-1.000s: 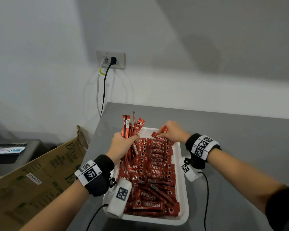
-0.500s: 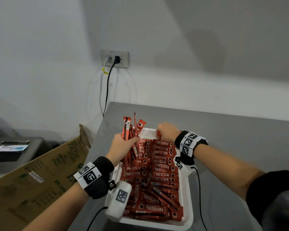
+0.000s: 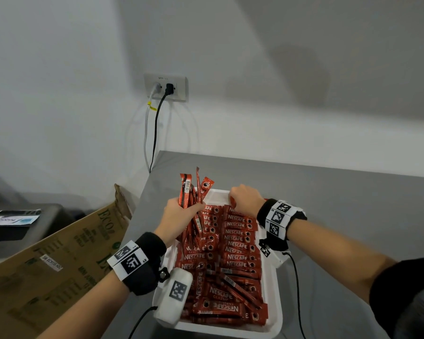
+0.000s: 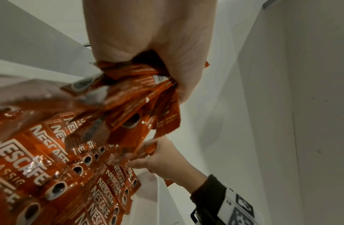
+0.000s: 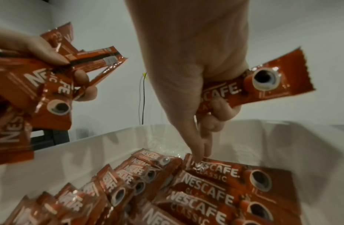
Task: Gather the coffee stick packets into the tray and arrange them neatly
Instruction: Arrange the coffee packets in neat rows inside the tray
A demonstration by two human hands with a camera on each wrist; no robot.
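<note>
A white tray on the grey table holds many red coffee stick packets, lined up in two columns at the far end and loose at the near end. My left hand grips a bunch of packets upright over the tray's far left part; the bunch fans out below the fist. My right hand is at the tray's far edge. It holds one packet in its curled fingers while its forefinger points down onto the farthest packet of the right column.
A flattened cardboard box leans against the table's left side. A wall socket with two cables sits on the wall behind. The grey table stretches right of the tray.
My right hand has shifted left along the tray's far edge with its packet. The left hand keeps its bunch in about the same place.
</note>
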